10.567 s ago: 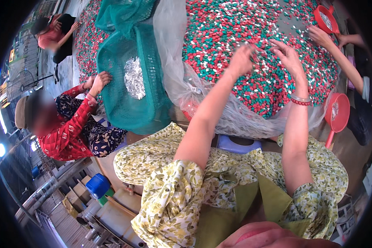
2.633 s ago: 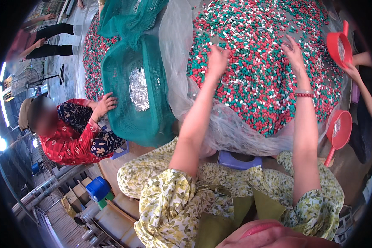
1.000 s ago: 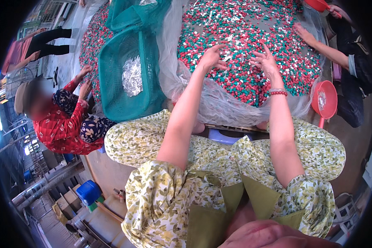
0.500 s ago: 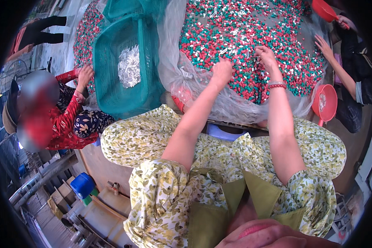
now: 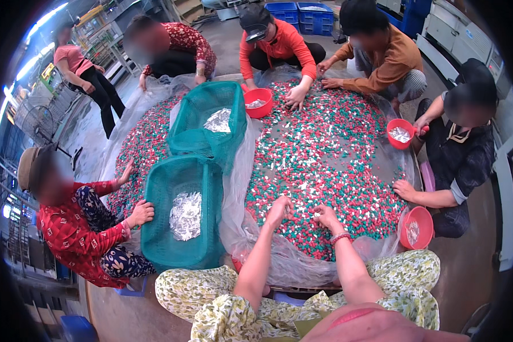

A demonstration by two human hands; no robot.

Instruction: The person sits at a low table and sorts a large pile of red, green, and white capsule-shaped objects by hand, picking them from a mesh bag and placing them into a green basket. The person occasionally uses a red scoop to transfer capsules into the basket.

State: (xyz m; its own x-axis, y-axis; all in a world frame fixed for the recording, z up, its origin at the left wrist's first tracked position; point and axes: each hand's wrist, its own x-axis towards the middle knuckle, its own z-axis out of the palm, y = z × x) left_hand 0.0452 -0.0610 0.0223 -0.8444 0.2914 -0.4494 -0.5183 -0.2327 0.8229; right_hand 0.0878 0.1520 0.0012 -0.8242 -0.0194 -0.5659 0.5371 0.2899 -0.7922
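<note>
A wide heap of small red, green and white pieces (image 5: 325, 165) lies spread on clear plastic sheeting (image 5: 239, 188). Over its near part, my left hand (image 5: 279, 212) has its fingers curled together. Close by on the right, my right hand (image 5: 326, 218) is bent at the fingers, thumb toward the fingertips, with a red bead bracelet (image 5: 340, 237) at the wrist. Anything between the fingers of either hand is too small to make out. Right of my right hand, a red dipper (image 5: 406, 229) holds some white pieces.
To the left stand two teal baskets (image 5: 154, 228) (image 5: 179, 122) with white pieces inside. Several people crouch around the heap; one at the right holds a red dipper (image 5: 394, 142), and another red dipper (image 5: 259, 94) is at the far side. Blue crates (image 5: 313, 23) stand behind.
The view has tilted up, bringing the far people and the whole heap into sight. My hands stay over the near part of the heap. The right-hand person's dipper is lower against the heap's edge.
</note>
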